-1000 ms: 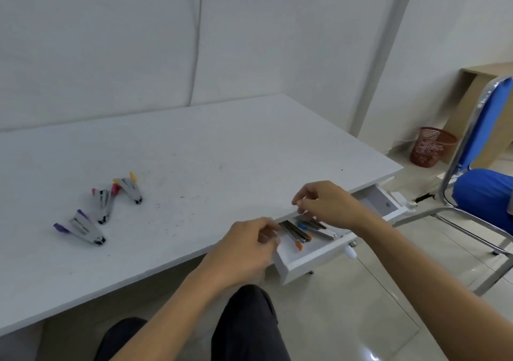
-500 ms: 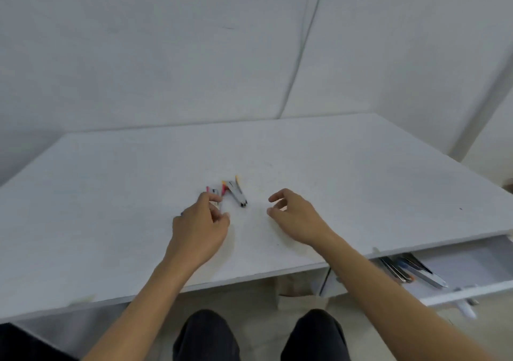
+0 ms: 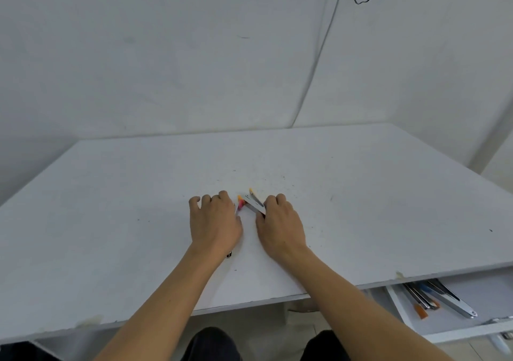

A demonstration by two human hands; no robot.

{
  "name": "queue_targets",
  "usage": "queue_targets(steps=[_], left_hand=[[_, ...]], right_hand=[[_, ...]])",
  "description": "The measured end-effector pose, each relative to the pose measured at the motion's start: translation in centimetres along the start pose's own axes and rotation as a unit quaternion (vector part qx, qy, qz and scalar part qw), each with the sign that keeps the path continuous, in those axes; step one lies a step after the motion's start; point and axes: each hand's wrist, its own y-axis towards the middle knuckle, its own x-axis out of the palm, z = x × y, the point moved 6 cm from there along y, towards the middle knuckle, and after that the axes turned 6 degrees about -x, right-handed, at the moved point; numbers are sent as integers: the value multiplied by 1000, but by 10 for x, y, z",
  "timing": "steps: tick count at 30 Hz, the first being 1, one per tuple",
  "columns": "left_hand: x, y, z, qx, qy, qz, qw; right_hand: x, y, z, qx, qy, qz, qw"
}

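Observation:
Both my hands lie on the white table (image 3: pixel 361 183) around small metal tools with coloured tips. My right hand (image 3: pixel 280 224) curls its fingers round the yellow-tipped tool (image 3: pixel 254 203), whose silver body sticks out to the upper left. My left hand (image 3: pixel 213 222) is curled over the pink-tipped tool (image 3: pixel 240 204); only its pink tip shows beside the knuckles. A black end (image 3: pixel 228 254) peeks out under the heel of that hand. Whether that end belongs to the same tool I cannot tell. The two tips nearly touch between my hands.
At the lower right an open white drawer (image 3: pixel 458 333) under the tabletop holds several similar metal tools (image 3: pixel 433 298), some with orange tips. Walls close off the far side of the table. My knees show below the front edge.
My view shifted left from the drawer to the tabletop. Both hands left the drawer; the right hand moved left onto the yellow-tipped tool, and the left hand now covers the pink-tipped one.

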Motion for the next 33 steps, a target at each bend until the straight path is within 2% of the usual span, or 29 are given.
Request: queue_targets(steps=[4,9,12,15,16,17,19,20,22,23,25,28,30,33], left_hand=[[6,3,18,15,5,-5,1000],[9,-5,57,56,-35,-18,998],[9,-15,78,69,-108,-50,990],[11,-23,95,38,-215,-121,968],[12,-25,106,35,-243,-147,958],[12,-28,119,36,-276,-174,945],[12,-38,145,28,-347,-234,908],[10,-47,163,27,-383,-265,884],[2,-70,206,60,-440,-316,838],[-4,-79,221,81,-462,-327,820],[-16,-103,257,135,-489,-352,786],[-22,-145,316,204,-475,-395,759],[-20,-167,341,241,-455,-404,756],[-11,-196,374,321,-383,-380,778]], right_hand=[[-19,-12,26,20,-20,4,1000],[-45,-29,61,11,-111,12,994],[-59,-41,82,25,-71,5,997],[-86,-61,120,116,70,33,990],[-97,-70,136,157,154,52,974],[-107,-81,150,198,264,71,941],[-122,-103,170,251,494,100,826],[-133,-116,181,250,569,116,775],[-159,-142,208,239,627,134,729],[-169,-151,216,231,631,130,729],[-192,-177,244,242,586,135,762],[-228,-222,294,293,383,153,863],[-242,-242,317,327,193,124,917],[-246,-257,337,338,30,87,937]])
